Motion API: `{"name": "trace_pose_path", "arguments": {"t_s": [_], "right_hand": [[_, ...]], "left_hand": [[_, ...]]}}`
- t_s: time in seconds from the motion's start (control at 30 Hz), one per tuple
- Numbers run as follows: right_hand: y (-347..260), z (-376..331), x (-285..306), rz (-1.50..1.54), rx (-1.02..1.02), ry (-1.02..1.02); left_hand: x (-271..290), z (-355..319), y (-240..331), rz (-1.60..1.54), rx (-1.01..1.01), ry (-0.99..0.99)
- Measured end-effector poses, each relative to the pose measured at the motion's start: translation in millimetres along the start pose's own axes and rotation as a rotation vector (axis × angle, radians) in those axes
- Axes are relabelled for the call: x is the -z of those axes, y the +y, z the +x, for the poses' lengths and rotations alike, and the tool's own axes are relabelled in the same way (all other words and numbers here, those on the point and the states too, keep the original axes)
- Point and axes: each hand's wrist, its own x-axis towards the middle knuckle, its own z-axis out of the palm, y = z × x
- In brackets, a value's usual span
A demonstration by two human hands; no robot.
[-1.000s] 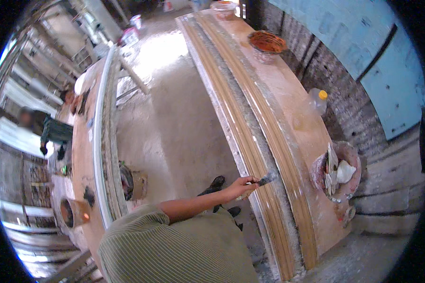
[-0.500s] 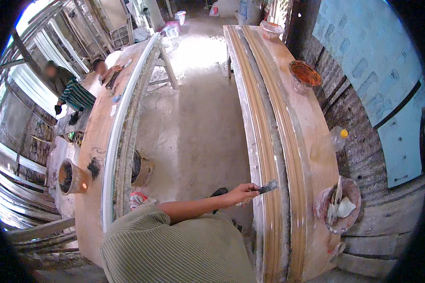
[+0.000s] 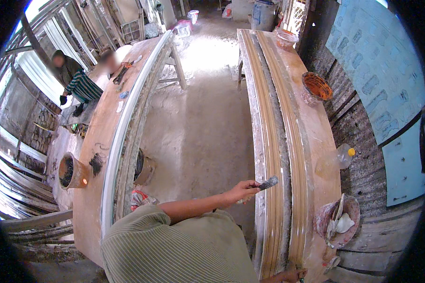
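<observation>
My left hand [image 3: 244,190] is closed round a short dark tool with a grey-smeared flat end [image 3: 269,182]; it could be a brush or a scraper. That end is held over the near ribbed tan moulding [image 3: 271,155] on the right-hand table [image 3: 320,137]. At the bottom edge, my right hand [image 3: 290,275] is low over the same table, close to the far ribbed moulding [image 3: 295,188]. Its fingers are curled, with a small dark thing at their tips that I cannot make out.
A crusted bowl [image 3: 337,221] with white lumps, a clear yellow-capped bottle [image 3: 344,155] and an orange-lined bowl [image 3: 316,88] line the right-hand table. On the left table [image 3: 92,207] are a bucket [image 3: 73,170] and a long white strip [image 3: 120,141]. Two people are beyond it.
My right hand has come into view at the bottom edge. My left hand holds the tool in nearly the same place, its end tipped slightly upward. The view has shifted slightly.
</observation>
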Motion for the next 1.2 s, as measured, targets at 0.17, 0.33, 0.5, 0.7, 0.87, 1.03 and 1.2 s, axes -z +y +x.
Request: {"name": "trace_pose_path", "arguments": {"t_s": [0.17, 0.33, 0.5, 0.7, 0.87, 1.03, 1.2], "right_hand": [[-10.1, -2.4, -0.4, 0.027, -0.038, -0.012], [-36.6, -10.6, 6.1, 0.048, -0.101, -0.033], [12.2, -12.9, 1.8, -0.140, 0.236, 0.055], [38.2, -28.2, 1.9, -0.075, 0.276, 0.045], [50.1, -33.1, 9.7, 0.174, 0.033, -0.077], [44.5, -38.2, 17.0, 0.222, -0.094, -0.098], [10.8, -42.6, 18.7, 0.079, -0.091, -0.086]], "left_hand": [[12.8, -4.8, 6.6, -0.050, 0.025, 0.037], [16.5, -7.0, 1.9, -0.057, 0.045, 0.052], [7.1, -2.2, -1.3, -0.060, 0.059, -0.009], [1.6, -4.1, -9.3, -0.028, 0.106, -0.021], [-8.0, -9.5, -3.3, -0.011, 0.131, -0.027], [-12.3, -3.7, -14.6, 0.003, 0.140, -0.068], [-11.3, -4.5, -21.3, -0.037, 0.131, -0.062]]}}
